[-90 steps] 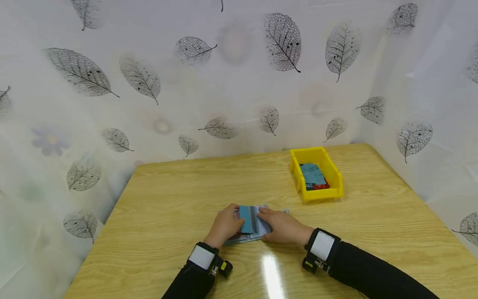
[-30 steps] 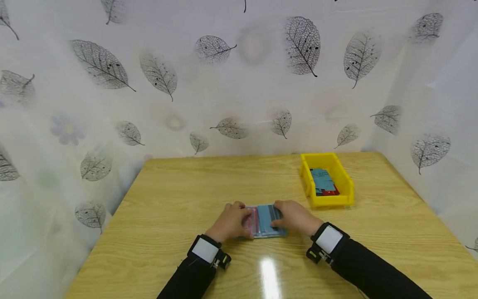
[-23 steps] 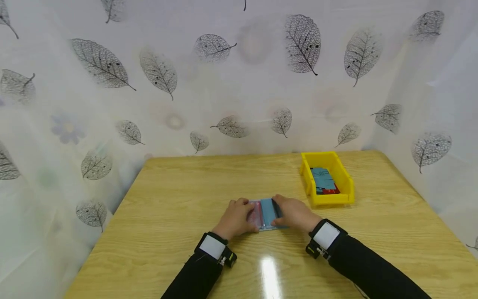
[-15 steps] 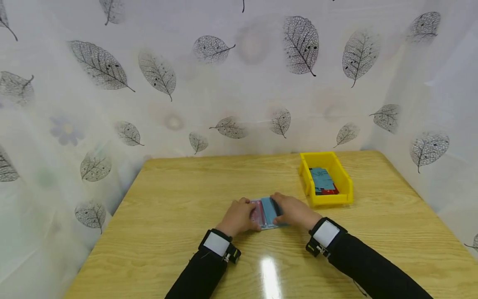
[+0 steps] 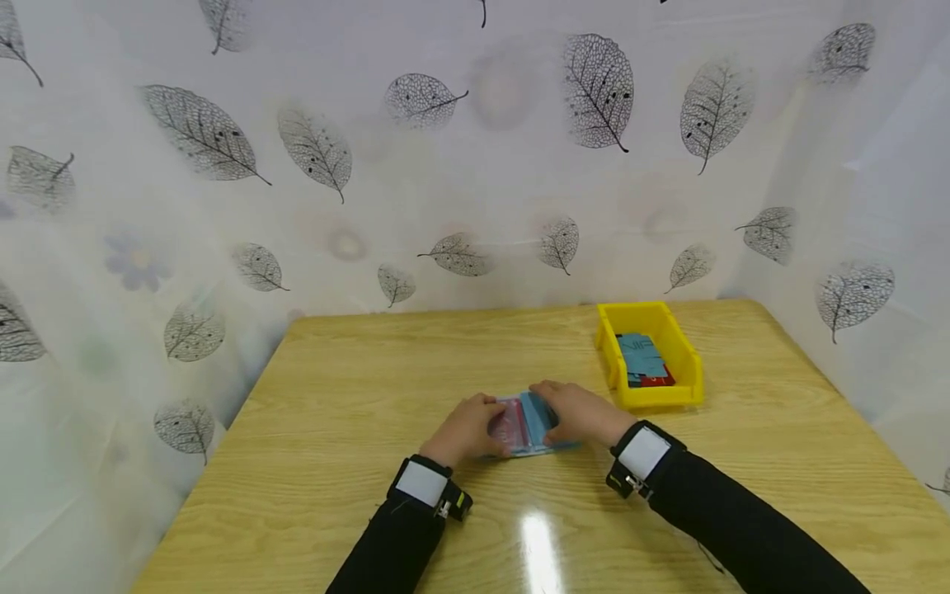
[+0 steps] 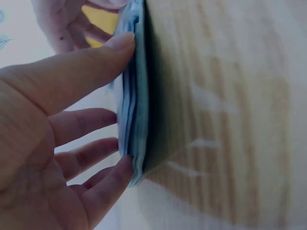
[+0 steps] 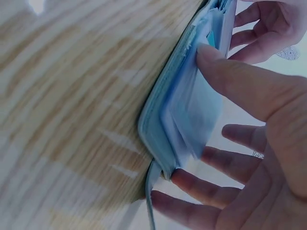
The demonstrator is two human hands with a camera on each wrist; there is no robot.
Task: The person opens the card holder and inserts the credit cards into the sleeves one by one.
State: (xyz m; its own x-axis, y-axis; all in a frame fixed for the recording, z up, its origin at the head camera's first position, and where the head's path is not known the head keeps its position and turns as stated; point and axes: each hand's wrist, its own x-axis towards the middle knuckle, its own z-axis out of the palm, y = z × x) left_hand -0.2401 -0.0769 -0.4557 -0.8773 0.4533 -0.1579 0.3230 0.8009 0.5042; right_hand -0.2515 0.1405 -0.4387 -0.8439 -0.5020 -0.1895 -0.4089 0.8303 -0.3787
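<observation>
A light-blue card holder [image 5: 538,417] lies spread between both hands on the wooden table, with clear sleeves and a pinkish card page [image 5: 510,425] on its left half. My left hand [image 5: 462,431] holds the left side, its thumb on the edge of the cover and fingertips along the stacked sleeves [image 6: 128,96]. My right hand [image 5: 582,414] grips the right side; its thumb presses the clear sleeves [image 7: 192,110], which bow upward, and its fingers reach the outer edge. A thin strap [image 7: 150,187] hangs from that edge beside the fingertips.
Beyond the right hand stands a yellow bin [image 5: 686,367] holding blue cards [image 5: 641,355] and a red card [image 5: 656,380]. The table [image 5: 401,355] ends at a white curtain [image 5: 475,190] printed with leaves. Each wrist wears a strapped camera.
Earlier the left thumb lay on a blue page; now the pink page shows beside the left hand and the blue one lies toward the right. Both hands have shifted slightly forward with the card holder.
</observation>
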